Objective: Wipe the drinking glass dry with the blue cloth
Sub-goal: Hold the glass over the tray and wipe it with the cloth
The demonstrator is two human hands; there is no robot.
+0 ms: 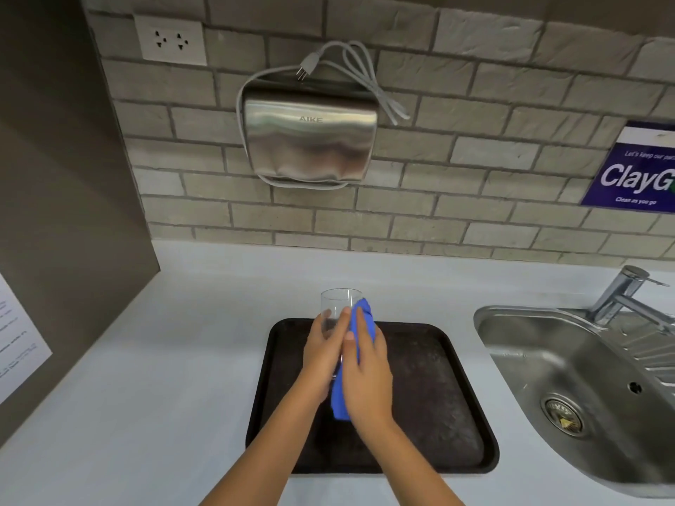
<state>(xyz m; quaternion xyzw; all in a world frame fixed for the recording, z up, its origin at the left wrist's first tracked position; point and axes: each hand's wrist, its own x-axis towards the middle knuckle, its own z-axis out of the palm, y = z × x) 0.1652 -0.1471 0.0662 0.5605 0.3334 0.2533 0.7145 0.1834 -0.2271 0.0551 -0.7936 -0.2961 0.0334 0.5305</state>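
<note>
A clear drinking glass [336,303] is held above the black tray [438,388], its open rim pointing away from me. My left hand [321,356] grips the glass from the left, fingers wrapped around its wall. My right hand [367,374] presses the blue cloth [365,315] against the right side of the glass. The cloth is bunched; one end pokes up near the rim and the other hangs below my palm. The lower part of the glass is hidden by both hands.
The tray lies on a white counter [164,359]. A steel sink [569,378] with a tap [621,294] is at the right. A metal hand dryer [310,136] hangs on the brick wall, a socket [170,40] at upper left, a dark side panel [54,213] at left.
</note>
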